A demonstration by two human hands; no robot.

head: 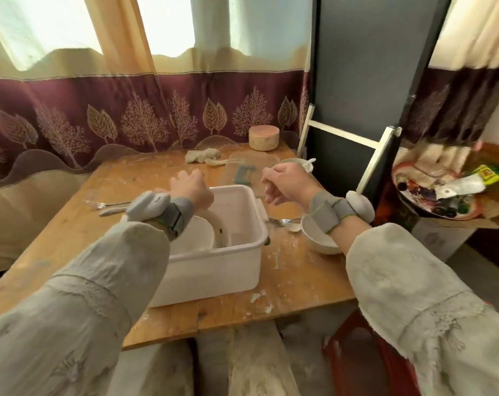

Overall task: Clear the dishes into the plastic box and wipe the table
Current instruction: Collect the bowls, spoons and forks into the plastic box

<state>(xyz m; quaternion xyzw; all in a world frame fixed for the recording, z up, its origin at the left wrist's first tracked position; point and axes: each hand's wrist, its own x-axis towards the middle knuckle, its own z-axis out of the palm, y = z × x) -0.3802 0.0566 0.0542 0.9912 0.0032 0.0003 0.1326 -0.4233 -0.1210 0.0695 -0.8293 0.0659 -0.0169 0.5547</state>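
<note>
Showing the head view: a white plastic box (214,261) stands on a wooden table (299,284) streaked with pale residue. Inside the box, white plates (197,232) lean against its left side. The left hand (192,190) hangs over the box's far-left corner, fingers bent downward toward the plates — whether they touch or hold a plate cannot be told, as the hand hides its own fingertips. The right hand (285,181) is raised above the table beyond the box's right rim, fingers loosely curled, with nothing seen in its grasp. Both wrists carry grey straps with white pods.

Just right of the box lie a fork (275,222) and a spoon (294,226), and beside them a white bowl (319,235), partly under the right forearm. A second bowl (295,162) with a white spoon in it sits farther back, behind the right hand. Left of the box lies more cutlery (108,207). Near the far edge rest a crumpled cloth (201,155), a clear lid (242,172) with a green handle — and a round wooden block (264,138).
</note>
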